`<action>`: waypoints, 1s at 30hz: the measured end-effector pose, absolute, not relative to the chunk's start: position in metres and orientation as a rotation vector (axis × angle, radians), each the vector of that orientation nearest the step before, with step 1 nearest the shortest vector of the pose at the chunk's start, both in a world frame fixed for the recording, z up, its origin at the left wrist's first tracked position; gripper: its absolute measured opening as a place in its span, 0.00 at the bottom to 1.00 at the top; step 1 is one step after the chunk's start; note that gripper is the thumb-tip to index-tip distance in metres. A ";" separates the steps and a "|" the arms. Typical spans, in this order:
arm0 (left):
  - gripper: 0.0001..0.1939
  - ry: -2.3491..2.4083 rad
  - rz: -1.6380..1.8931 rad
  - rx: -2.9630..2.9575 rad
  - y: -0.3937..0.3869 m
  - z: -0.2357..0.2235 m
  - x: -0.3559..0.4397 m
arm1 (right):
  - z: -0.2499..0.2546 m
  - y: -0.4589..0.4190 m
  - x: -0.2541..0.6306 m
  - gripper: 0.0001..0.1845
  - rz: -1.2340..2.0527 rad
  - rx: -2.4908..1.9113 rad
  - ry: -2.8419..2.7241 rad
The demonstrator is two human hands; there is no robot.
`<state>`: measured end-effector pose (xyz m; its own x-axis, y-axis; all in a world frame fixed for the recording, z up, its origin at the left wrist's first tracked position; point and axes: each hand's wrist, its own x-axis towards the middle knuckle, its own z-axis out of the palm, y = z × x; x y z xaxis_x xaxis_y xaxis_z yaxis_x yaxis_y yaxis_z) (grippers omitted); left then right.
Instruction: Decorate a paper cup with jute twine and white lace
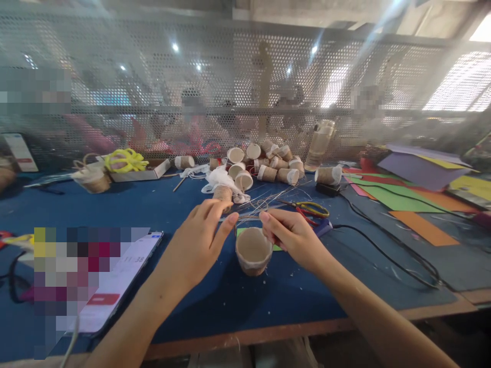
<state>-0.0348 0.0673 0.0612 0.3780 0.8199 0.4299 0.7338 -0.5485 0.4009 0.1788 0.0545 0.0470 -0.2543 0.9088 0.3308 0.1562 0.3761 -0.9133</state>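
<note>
My left hand is over the table, its thumb apart from the bent fingers. Just beyond its fingertips stands a brown twine-wrapped piece with white mesh fabric on top. My right hand is closed in a pinch, thumb against fingers; whatever it holds is too thin to make out. Between and behind the hands lie loose thin wires. A small pale-rimmed cup stands upright below the hands, close to the right fingers. Part of a green paper piece shows behind it.
Several burlap-wrapped cups are heaped at the back. Pliers and a purple-handled corded tool lie right of my right hand. Coloured paper sheets cover the right side. At left are a tablet and a small basket.
</note>
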 end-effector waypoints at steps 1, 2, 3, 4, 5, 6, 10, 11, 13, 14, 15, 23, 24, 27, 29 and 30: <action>0.32 1.543 0.841 2.562 0.068 0.056 -0.039 | 0.047 0.054 0.179 0.30 0.975 -0.954 -1.675; 0.35 1.704 0.785 2.631 0.068 0.051 -0.044 | 0.047 0.054 0.179 0.30 0.974 -0.955 -1.677; 0.37 1.874 0.722 2.669 0.067 0.045 -0.048 | 0.047 0.054 0.180 0.30 0.975 -0.958 -1.679; 0.38 2.039 0.655 2.674 0.067 0.040 -0.053 | 0.047 0.053 0.180 0.30 0.975 -0.959 -1.684; 0.38 2.171 0.574 2.662 0.066 0.035 -0.057 | 0.047 0.053 0.180 0.29 0.975 -0.959 -1.689; 0.38 2.252 0.491 2.644 0.065 0.030 -0.061 | 0.047 0.053 0.181 0.29 0.974 -0.958 -1.693; 0.41 2.321 0.436 2.589 0.065 0.021 -0.071 | 0.046 0.053 0.181 0.28 0.973 -0.948 -1.702; 0.41 2.314 0.458 2.594 0.066 0.020 -0.072 | 0.046 0.054 0.181 0.28 0.975 -0.949 -1.701; 0.42 2.307 0.516 2.612 0.069 0.022 -0.073 | 0.047 0.053 0.181 0.28 0.974 -0.954 -1.700; 0.42 2.284 0.557 2.625 0.070 0.025 -0.072 | 0.047 0.053 0.181 0.28 0.971 -0.958 -1.700; 0.42 2.234 0.609 2.637 0.071 0.028 -0.071 | 0.047 0.053 0.181 0.28 0.968 -0.964 -1.702; 0.19 1.218 1.020 2.313 0.054 0.056 -0.039 | 0.051 0.052 0.180 0.30 0.956 -0.985 -1.707; 0.18 1.181 1.027 2.271 0.052 0.057 -0.035 | 0.051 0.052 0.180 0.30 0.956 -0.986 -1.705; 0.16 1.148 1.064 2.185 0.052 0.060 -0.027 | 0.052 0.053 0.180 0.30 0.961 -0.971 -1.684; 0.15 1.131 1.087 2.155 0.054 0.064 -0.024 | 0.053 0.053 0.180 0.29 0.971 -0.958 -1.657; 0.14 1.119 1.091 2.146 0.054 0.065 -0.024 | 0.054 0.053 0.180 0.29 0.978 -0.950 -1.640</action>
<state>-0.0235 0.0544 0.0652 0.3472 0.8342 0.4285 0.4496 -0.5490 0.7045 0.1802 0.0531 0.0539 -0.2284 0.9131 0.3377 0.1371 0.3736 -0.9174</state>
